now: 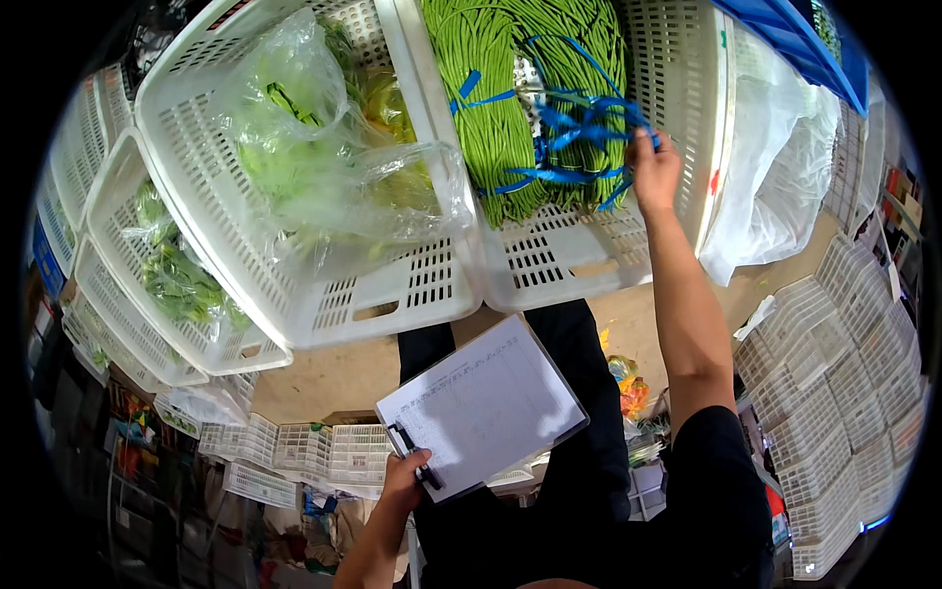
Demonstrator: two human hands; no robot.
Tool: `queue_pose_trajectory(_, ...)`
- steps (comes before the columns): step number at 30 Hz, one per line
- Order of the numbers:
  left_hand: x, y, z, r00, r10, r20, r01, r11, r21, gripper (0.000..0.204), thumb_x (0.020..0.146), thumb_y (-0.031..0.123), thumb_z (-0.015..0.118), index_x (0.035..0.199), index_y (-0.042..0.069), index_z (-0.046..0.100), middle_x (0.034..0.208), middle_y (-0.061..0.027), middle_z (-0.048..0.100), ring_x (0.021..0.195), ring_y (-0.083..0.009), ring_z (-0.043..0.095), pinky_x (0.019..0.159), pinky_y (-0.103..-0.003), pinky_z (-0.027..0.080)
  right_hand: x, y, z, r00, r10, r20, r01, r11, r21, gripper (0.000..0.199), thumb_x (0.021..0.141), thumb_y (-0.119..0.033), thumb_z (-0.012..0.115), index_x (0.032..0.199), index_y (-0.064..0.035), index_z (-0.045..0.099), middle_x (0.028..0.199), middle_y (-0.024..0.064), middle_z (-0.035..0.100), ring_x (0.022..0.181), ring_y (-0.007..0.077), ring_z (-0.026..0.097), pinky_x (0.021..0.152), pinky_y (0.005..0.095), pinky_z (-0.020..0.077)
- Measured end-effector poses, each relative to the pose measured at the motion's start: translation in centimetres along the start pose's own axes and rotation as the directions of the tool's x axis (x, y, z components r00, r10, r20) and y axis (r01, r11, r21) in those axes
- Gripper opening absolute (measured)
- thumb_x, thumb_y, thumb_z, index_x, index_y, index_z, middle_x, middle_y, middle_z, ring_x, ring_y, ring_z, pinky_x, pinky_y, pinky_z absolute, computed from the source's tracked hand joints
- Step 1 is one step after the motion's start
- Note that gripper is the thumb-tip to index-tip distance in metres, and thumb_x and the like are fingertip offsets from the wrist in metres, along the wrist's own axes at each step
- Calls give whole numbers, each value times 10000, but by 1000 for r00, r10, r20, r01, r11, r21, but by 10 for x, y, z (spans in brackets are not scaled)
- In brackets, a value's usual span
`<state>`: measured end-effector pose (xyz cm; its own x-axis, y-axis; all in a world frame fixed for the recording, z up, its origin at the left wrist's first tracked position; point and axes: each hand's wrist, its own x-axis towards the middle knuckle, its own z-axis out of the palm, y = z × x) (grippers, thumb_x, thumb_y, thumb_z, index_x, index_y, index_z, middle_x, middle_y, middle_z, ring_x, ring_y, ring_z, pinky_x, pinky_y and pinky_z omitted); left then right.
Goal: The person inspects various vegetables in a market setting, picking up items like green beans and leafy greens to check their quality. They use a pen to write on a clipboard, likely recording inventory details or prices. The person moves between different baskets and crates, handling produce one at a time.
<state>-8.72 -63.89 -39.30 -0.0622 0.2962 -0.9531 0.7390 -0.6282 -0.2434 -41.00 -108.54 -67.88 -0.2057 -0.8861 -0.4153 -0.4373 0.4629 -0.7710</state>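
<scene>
My left hand [402, 478] grips a clipboard [493, 398] by the corner beside its black clip [429, 476]. White sheets with a printed table lie on the board, partly in shadow, tilted in front of my dark trousers. Ahead, my right arm reaches into a white plastic crate [677, 118] holding bundles of long green beans [486, 147]. Blue straps [574, 123] tie the beans. The fingers of my right hand [654, 172] are closed on the loose ends of the blue strap at the bundle's right side.
Left of the beans, a white crate [294, 304] holds leafy greens in clear plastic bags [285, 128]. More crates of greens [177, 280] line the left. At right are a white plastic sheet [775, 167], a blue crate [800, 39] and stacked white crates [834, 393].
</scene>
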Motion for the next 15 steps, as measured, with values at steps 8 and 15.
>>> queue_pose_trajectory(8, 6, -6, -10, 999, 0, 35, 0, 1000, -23, 483, 761, 48, 680, 1228, -13, 576, 1077, -127, 660, 996, -296, 644, 909, -456, 526, 8, -53, 35, 891, -437, -125, 363, 850, -383, 794, 874, -355, 747, 1416, 77, 358, 1282, 274, 496, 1152, 367, 537, 996, 422, 438)
queue_pose_trajectory(15, 5, -6, -13, 999, 22, 45, -19, 997, -72, 461, 758, 26, 666, 1211, -11, 592, 1054, -118, 670, 963, -283, 655, 883, -432, 535, -93, 50, 106, 691, 142, 709, 552, 530, -644, 298, 879, -194, 620, 1171, -136, 597, 1251, 158, 576, 1031, 354, 649, 873, 462, 550)
